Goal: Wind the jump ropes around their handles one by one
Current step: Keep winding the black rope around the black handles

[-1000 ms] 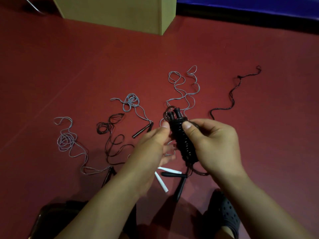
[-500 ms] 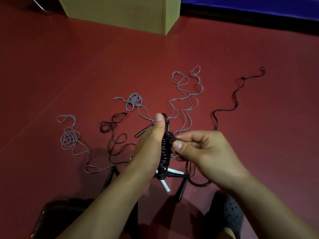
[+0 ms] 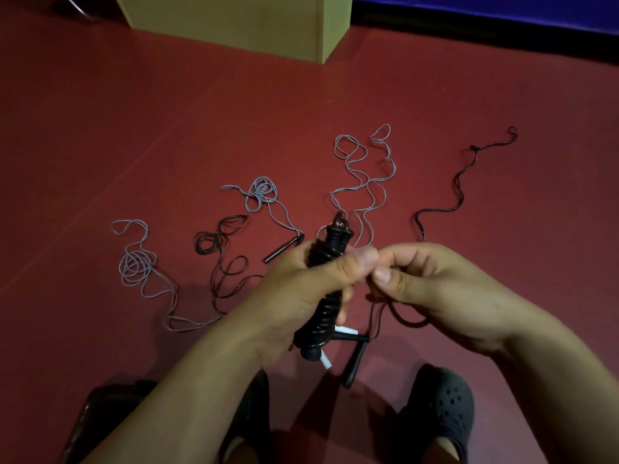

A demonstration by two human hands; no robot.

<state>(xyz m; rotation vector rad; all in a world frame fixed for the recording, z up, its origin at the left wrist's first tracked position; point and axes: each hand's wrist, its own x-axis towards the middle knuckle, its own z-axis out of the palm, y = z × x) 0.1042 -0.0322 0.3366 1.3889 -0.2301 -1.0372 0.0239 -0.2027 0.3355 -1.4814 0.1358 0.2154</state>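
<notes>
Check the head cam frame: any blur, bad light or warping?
Head view: dim, warm light; black wound rope loses detail against left hand; right hand fingertips slightly soft; the hands cast shadows on the floor; wide-angle bending at edges; no glare.

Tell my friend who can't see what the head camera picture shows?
A left hand grips black handles wound with rope, while the right hand pinches its loose end. Grey and black jump ropes lie tangled on a red floor.
</notes>
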